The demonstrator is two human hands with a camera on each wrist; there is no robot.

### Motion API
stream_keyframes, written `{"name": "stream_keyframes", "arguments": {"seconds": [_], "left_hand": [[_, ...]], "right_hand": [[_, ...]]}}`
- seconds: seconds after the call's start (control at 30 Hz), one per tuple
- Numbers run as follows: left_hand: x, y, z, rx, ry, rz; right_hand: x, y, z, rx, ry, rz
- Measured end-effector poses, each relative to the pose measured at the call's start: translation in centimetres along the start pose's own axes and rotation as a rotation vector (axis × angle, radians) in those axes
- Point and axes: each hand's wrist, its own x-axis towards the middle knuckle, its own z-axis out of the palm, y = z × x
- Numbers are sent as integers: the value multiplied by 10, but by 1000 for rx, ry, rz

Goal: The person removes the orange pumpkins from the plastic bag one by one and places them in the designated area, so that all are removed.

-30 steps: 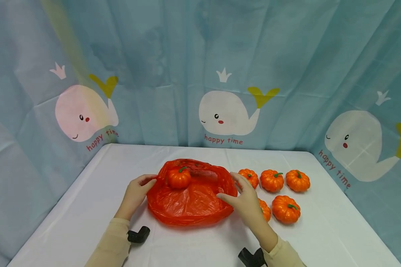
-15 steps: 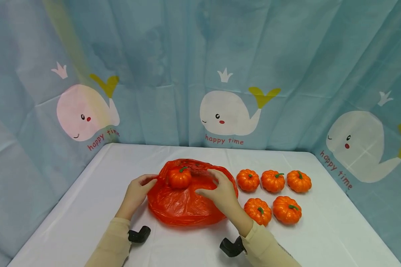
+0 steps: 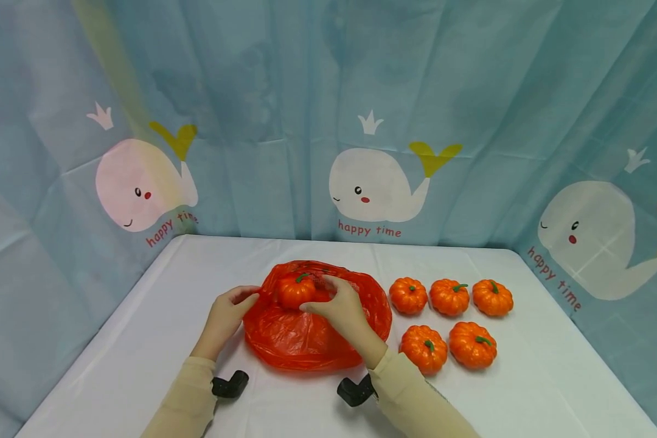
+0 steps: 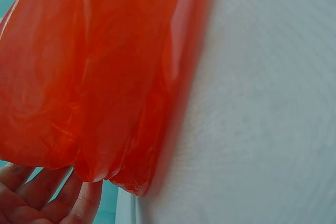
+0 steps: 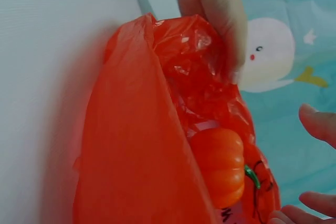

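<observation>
A red plastic bag (image 3: 306,360) lies on the table with its mouth spread wide. Inside, toward the back left, sits a small orange pumpkin (image 3: 294,293) with a green stem. My left hand (image 3: 227,313) holds the bag's left rim; in the left wrist view its fingers (image 4: 47,192) are partly behind the plastic. Over the bag's mouth is my right hand (image 3: 344,309), thumb and fingers parted, just right of the pumpkin. In the right wrist view a gap shows between those fingers (image 5: 317,203) and the pumpkin (image 5: 216,166).
Several more pumpkins stand to the bag's right: three in a back row, including the middle one (image 3: 450,297), and two in front, one at left (image 3: 424,349) and one at right (image 3: 473,345). A blue whale-print curtain (image 3: 285,121) hangs behind the white table (image 3: 142,340).
My right hand has left the bag's right rim and moved left over its mouth, near the pumpkin. The left hand and the bag stay nearly in place.
</observation>
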Motion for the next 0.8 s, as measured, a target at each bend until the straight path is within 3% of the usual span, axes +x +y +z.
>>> {"name": "stream_keyframes", "arguments": {"seconds": [0.8], "left_hand": [[0, 1, 0, 13, -2, -6]], "right_hand": [[26, 2, 34, 43, 49, 176]]}}
